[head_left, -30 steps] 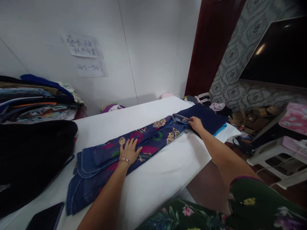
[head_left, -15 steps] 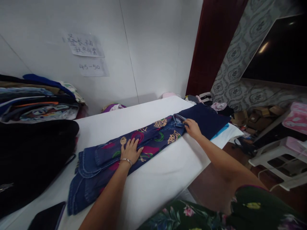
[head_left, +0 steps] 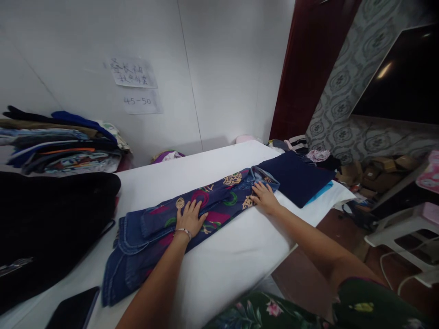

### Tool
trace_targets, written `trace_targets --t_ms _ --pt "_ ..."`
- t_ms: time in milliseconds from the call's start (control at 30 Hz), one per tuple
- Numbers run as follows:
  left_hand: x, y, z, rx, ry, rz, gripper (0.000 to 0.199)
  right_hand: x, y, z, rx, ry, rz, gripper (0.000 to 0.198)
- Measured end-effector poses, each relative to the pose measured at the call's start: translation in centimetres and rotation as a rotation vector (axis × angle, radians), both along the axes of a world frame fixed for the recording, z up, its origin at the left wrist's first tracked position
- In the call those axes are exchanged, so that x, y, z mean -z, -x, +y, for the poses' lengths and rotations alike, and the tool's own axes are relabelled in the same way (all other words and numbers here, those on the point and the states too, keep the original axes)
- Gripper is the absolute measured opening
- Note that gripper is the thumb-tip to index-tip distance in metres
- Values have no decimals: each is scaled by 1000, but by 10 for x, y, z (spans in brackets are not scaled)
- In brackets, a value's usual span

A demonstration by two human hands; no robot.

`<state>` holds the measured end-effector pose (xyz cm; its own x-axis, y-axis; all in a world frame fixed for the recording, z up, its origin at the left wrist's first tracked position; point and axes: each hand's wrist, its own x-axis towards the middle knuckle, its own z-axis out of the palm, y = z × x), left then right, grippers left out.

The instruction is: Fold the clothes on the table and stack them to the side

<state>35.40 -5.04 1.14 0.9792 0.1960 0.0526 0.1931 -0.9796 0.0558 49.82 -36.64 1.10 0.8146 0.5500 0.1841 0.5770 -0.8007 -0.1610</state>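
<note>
A patterned denim jacket [head_left: 219, 201], folded into a long narrow strip, lies slantwise across the white table [head_left: 233, 260]. Its collar is at the far right end, its hem at the near left. My left hand [head_left: 190, 218] rests on the middle of the jacket, fingers spread, a bracelet at the wrist. Just below the collar, my right hand [head_left: 266, 197] lies on the fabric with its fingers stretched out. Beyond the collar sits a folded navy garment [head_left: 295, 176], with a bright blue edge [head_left: 318, 192] showing under it.
A black garment [head_left: 51, 228] covers the table's left side, with a phone [head_left: 73, 310] in front. Behind it rises a stack of folded clothes [head_left: 68, 141]. A white plastic stool [head_left: 408, 237] and cardboard boxes [head_left: 377, 171] stand on the right.
My right hand has let go of the collar edge and moved a little left onto the jacket. The collar now lies spread at the end. My left hand stays on the jacket.
</note>
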Motion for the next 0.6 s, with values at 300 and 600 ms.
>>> trace_targets --t_ms 300,600 --pt "0 2 -1 -3 15 -19 60 -15 5 30 -46 21 -19 62" --pt "-1 3 -1 -5 22 -24 60 -7 -37 55 88 98 102 72"
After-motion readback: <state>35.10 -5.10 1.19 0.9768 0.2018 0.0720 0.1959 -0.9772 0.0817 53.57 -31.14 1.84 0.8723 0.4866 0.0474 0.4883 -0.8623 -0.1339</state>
